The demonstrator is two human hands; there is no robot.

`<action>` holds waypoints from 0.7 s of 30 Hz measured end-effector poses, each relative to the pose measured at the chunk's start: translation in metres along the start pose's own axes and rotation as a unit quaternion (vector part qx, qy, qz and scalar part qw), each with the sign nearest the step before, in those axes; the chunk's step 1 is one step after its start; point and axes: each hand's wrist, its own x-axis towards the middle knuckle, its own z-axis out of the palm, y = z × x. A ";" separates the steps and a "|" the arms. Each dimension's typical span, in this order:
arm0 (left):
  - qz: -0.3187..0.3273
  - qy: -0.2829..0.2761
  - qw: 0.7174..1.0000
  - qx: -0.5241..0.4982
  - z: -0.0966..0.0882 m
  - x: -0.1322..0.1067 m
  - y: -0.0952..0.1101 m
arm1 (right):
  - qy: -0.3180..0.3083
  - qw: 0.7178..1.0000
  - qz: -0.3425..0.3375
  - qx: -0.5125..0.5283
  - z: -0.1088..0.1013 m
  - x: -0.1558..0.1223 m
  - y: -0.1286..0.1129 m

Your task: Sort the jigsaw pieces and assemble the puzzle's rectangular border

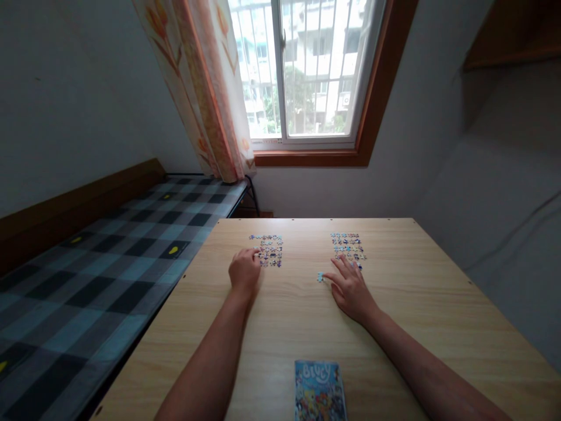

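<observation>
Two groups of small jigsaw puzzle pieces lie in rows on the table, a left group (272, 252) and a right group (346, 241). At the left edge of the left group is my left hand (244, 270), its fingers curled together and the fingertips at the pieces; what they hold, if anything, is too small to make out. My right hand (353, 287) rests with fingers spread at the near side of the right group, covering part of it. Its thumb tip reaches a single light-blue puzzle piece (320, 277) lying apart from the rows.
A blue puzzle box (319, 389) lies between my forearms at the front of the wooden table (280, 327). To the left is a bed with a checked cover (118, 257). A window (315, 70) and a flowered curtain (205, 88) are behind the table.
</observation>
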 end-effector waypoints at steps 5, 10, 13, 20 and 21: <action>-0.075 -0.060 0.995 0.037 -0.006 0.009 -0.031 | 0.004 1.000 -0.003 0.000 0.002 0.000 0.001; -0.056 -0.095 0.992 0.057 -0.008 0.009 -0.026 | 0.004 1.000 -0.001 -0.003 0.000 0.000 0.000; -0.092 -0.102 0.986 0.097 -0.017 0.010 -0.022 | 0.004 1.000 0.000 -0.004 -0.001 0.000 0.000; -0.171 -0.205 0.948 0.173 -0.051 0.020 -0.040 | 0.002 1.000 0.002 0.001 0.000 0.000 -0.001; -0.167 -0.218 0.945 0.176 -0.055 0.021 -0.044 | 0.001 1.000 0.001 0.001 0.000 0.000 -0.001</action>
